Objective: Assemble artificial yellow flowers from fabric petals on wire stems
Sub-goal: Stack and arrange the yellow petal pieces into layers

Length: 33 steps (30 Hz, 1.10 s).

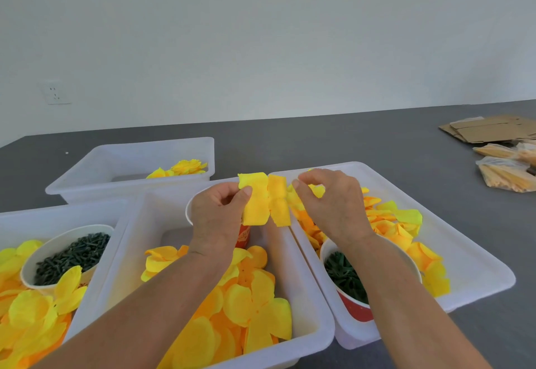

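Both hands (216, 212) (333, 203) pinching yellow petals (264, 199)

A plain pale wall (261, 35) is carrying a white socket (55, 92), rising behind a dark grey table (362, 142).

Bright, even, soft light; faint shadows; wide-angle bending at edges; slightly soft focus overall; no glare; yellows saturated

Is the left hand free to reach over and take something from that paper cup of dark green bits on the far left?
Probably not yet. The left hand is pinching the yellow petal piece that the right hand also holds. The paper cup itself sits open-topped in its tray with nothing over it, so the way looks free once the hand lets go.
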Tool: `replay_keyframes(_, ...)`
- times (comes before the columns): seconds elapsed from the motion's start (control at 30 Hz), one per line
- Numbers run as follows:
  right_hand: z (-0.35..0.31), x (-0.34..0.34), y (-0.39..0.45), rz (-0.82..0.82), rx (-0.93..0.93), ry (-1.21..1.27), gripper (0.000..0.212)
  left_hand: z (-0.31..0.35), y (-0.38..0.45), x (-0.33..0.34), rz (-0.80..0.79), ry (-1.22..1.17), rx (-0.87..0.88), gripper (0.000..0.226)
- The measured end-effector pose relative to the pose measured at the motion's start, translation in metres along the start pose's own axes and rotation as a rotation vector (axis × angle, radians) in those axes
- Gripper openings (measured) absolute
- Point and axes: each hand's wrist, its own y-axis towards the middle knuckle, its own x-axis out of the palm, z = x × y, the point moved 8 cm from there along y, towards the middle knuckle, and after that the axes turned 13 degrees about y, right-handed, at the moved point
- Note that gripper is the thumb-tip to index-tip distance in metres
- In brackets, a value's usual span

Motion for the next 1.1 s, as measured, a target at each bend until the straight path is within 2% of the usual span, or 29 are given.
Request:
replay_keyframes(0.07, -0.006, 0.003, -0.002, -0.03, 0.011, 0.258, 0.023, 0.003, -0.001, 0.001, -0.007, 0.005, 0.024, 0.023)
replay_keyframes(0.2, -0.024, 0.01, -0.008, -0.085, -0.101, 0.321, 0.016, 0.012, -0.003, -0.002, 0.021, 0.062, 0.107, 0.028)
replay_keyframes(0.27, -0.027, 0.02, -0.011, -0.194, -0.058, 0.489, 0.014, 0.022, -0.007, -0.003, 0.046, 0.166, 0.216, 0.03)
replay_keyframes(0.33, -0.025, 0.029, -0.013, -0.264, 0.018, 0.611, 0.025, 0.031, -0.012, -0.004, 0.098, 0.272, 0.313, 0.033)
replay_keyframes(0.4, -0.02, 0.032, -0.013, -0.276, 0.066, 0.624, 0.047, 0.04, -0.016, -0.006, 0.143, 0.339, 0.416, 0.036)
replay_keyframes(0.47, -0.017, 0.034, -0.013, -0.286, 0.096, 0.602, 0.061, 0.05, -0.022, -0.003, 0.153, 0.412, 0.564, 0.037)
replay_keyframes(0.57, -0.011, 0.038, -0.014, -0.308, 0.184, 0.622, 0.053, 0.054, -0.028, 0.006, 0.126, 0.47, 0.689, 0.028)
replay_keyframes(0.67, -0.005, 0.038, -0.012, -0.302, 0.253, 0.7, 0.035, 0.054, -0.028, 0.014, 0.011, 0.415, 0.714, 0.009)
replay_keyframes(0.73, -0.001, 0.037, -0.01, -0.272, 0.308, 0.767, 0.027, 0.053, -0.028, 0.016, -0.06, 0.32, 0.668, 0.016)
replay_keyframes(0.83, 0.002, 0.038, -0.011, -0.246, 0.37, 0.849, 0.025, 0.048, -0.024, 0.013, -0.02, 0.256, 0.564, 0.033)
replay_keyframes(0.97, 0.004, 0.037, -0.013, -0.258, 0.407, 0.907, 0.016, 0.048, -0.024, 0.01, 0.025, 0.281, 0.539, 0.034)
replay_keyframes(1.1, 0.006, 0.034, -0.011, -0.2, 0.405, 0.854, 0.026, 0.045, -0.023, 0.009, 0.037, 0.267, 0.501, 0.032)
